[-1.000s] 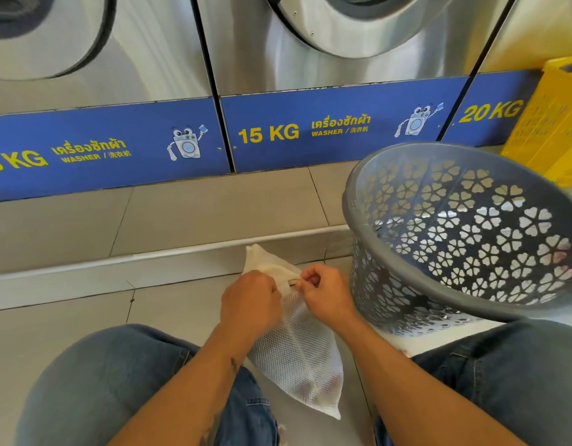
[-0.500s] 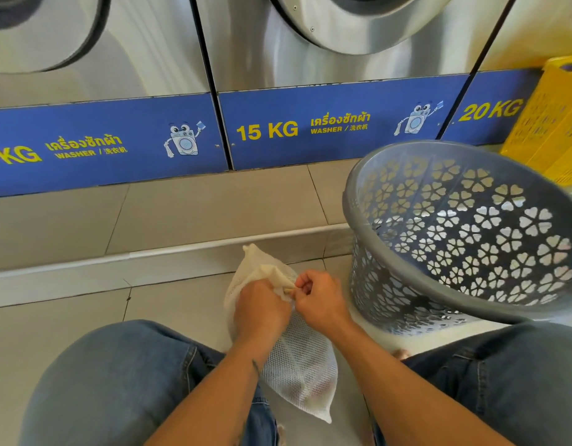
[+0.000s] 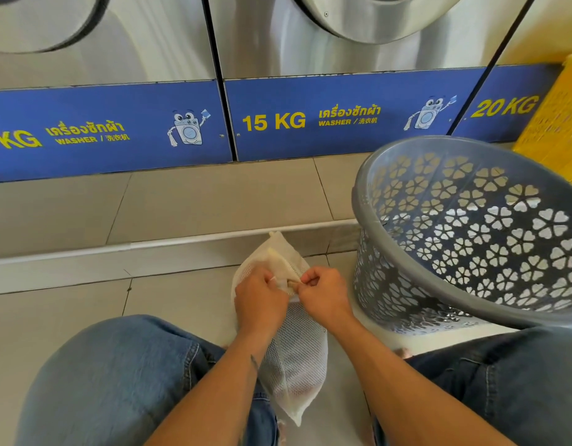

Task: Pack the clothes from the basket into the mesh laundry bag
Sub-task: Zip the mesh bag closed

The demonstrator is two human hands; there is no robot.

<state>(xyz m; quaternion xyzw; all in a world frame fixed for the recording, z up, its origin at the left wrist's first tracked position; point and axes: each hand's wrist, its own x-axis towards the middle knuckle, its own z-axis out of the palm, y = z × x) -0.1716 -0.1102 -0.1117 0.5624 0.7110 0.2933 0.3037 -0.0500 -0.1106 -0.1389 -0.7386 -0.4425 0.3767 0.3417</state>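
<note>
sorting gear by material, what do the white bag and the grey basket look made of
Mesh laundry bag: soft white synthetic-looking netting, limp and see-through, with a cream fabric strip at its top edge. Basket: moulded grey plastic by the look, a smooth semi-matte rim and flower-shaped cut-outs through its rigid wall.

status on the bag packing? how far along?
Looks nearly done: the grey basket shows no clothes in the visible part, and the mesh laundry bag looks filled. In hand: left hand and right hand pinch the bag's top, apparently closing it. Left: finishing that closure.
</note>
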